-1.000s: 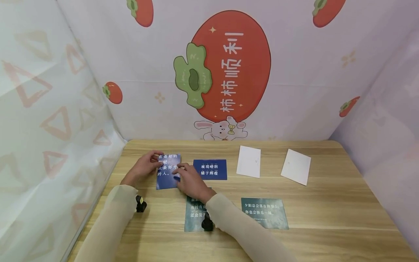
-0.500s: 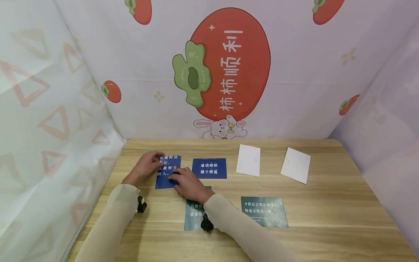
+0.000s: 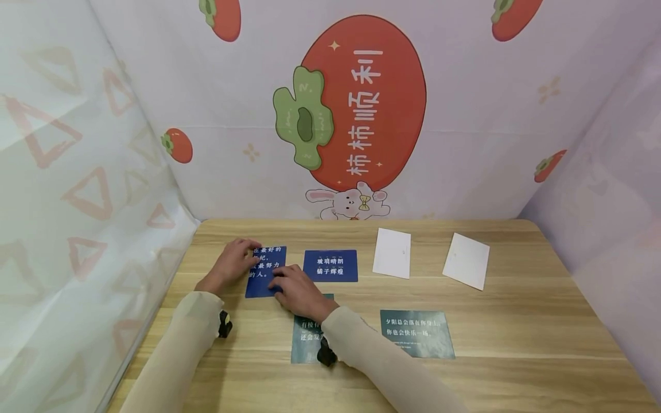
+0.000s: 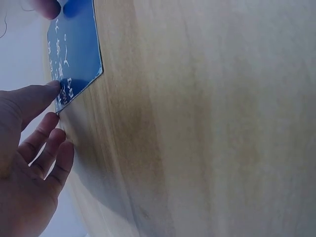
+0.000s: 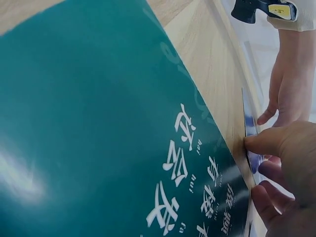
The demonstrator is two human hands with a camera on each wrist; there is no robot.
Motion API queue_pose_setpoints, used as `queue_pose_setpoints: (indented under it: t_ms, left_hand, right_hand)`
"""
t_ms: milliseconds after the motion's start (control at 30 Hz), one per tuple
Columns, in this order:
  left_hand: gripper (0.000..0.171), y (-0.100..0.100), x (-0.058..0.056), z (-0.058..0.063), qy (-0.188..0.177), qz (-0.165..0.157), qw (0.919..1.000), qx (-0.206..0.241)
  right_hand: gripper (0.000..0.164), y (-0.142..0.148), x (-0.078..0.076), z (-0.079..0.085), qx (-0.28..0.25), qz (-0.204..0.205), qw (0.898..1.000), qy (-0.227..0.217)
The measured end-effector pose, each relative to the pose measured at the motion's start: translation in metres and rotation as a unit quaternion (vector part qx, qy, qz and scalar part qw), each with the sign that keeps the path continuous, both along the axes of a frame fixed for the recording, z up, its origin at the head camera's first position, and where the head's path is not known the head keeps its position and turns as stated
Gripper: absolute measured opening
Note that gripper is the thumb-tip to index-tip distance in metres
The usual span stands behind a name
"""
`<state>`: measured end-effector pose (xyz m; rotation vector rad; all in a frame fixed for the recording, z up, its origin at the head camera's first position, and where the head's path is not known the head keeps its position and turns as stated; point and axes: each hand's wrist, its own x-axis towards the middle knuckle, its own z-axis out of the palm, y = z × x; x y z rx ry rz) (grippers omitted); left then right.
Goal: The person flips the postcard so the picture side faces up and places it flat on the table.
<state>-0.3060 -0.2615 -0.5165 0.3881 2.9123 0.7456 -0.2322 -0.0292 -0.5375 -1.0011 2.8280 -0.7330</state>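
Note:
A blue card with white writing point(image 3: 260, 288) lies on the table at the left, between the two hands. My left hand point(image 3: 231, 265) touches its left edge; in the left wrist view, the thumb point(image 4: 42, 94) rests on the card's face, and the other fingers are loosely bent by the edge. From the right, my right hand point(image 3: 301, 293) reaches over a green card point(image 3: 306, 346) and rests its fingertips on the blue card's lower right part. The right wrist view shows this green card large and close, with the right thumb point(image 5: 261, 140) at the blue card's edge.
A second blue card point(image 3: 330, 275) lies just right of the first. Two white cards, one nearer the middle point(image 3: 392, 252) and one farther right point(image 3: 466, 261), lie toward the back. Another green card point(image 3: 418, 341) lies at the front, beside the right forearm. Fabric walls border the table.
The blue card between my hands, seen slightly raised and shiny a second ago, now lies flat on the table. Both hands have lowered with it, and the right hand's fingers have slid slightly.

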Motion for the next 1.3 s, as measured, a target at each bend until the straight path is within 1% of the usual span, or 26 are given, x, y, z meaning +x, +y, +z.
queue_pose_setpoints:
  t_ms: [133,200,267,433,500,567,700,833,967,1133,1300]
  left_hand:
    - [0.040,0.000,0.000,0.001,-0.004,0.001,1.0000,0.003]
    - [0.040,0.001,0.001,0.001,-0.005,0.007,0.9999,0.007]
    - [0.040,0.002,0.001,0.001,-0.005,0.015,0.9998,0.012]
    - [0.039,0.009,0.003,0.002,0.014,0.014,0.9998,0.002]
    - [0.039,0.013,0.004,0.004,0.027,0.010,0.9996,-0.008]
    - [0.038,0.018,0.005,0.005,0.035,0.013,0.9992,-0.013]
    - [0.040,0.029,0.007,0.006,0.040,0.014,0.9990,-0.011]
    - [0.042,0.043,0.011,0.005,0.040,0.005,0.9992,-0.008]
    - [0.041,0.060,0.015,0.005,0.044,-0.011,0.9989,-0.010]
    - [0.040,0.088,0.019,0.005,0.051,-0.044,0.9976,-0.016]
    - [0.041,0.119,0.022,0.007,0.045,-0.058,0.9970,-0.026]
  right_hand:
    - [0.021,0.002,0.000,0.001,-0.021,-0.005,1.000,0.001]
    - [0.020,0.002,0.000,0.002,-0.038,-0.009,0.999,0.005]
    - [0.019,0.005,0.001,0.003,-0.057,-0.016,0.998,-0.003]
    - [0.021,0.011,0.002,0.007,-0.087,-0.047,0.995,-0.033]
    - [0.022,0.014,0.002,0.007,-0.095,-0.053,0.993,-0.037]
    - [0.023,0.018,0.001,0.009,-0.102,-0.056,0.993,-0.036]
    - [0.024,0.030,-0.002,0.012,-0.128,-0.066,0.989,-0.042]
    - [0.025,0.045,-0.006,0.014,-0.146,-0.079,0.985,-0.048]
    - [0.025,0.061,-0.011,0.015,-0.147,-0.094,0.983,-0.050]
    - [0.025,0.079,-0.017,0.017,-0.150,-0.126,0.979,-0.061]
    - [0.024,0.100,-0.025,0.018,-0.149,-0.149,0.976,-0.056]
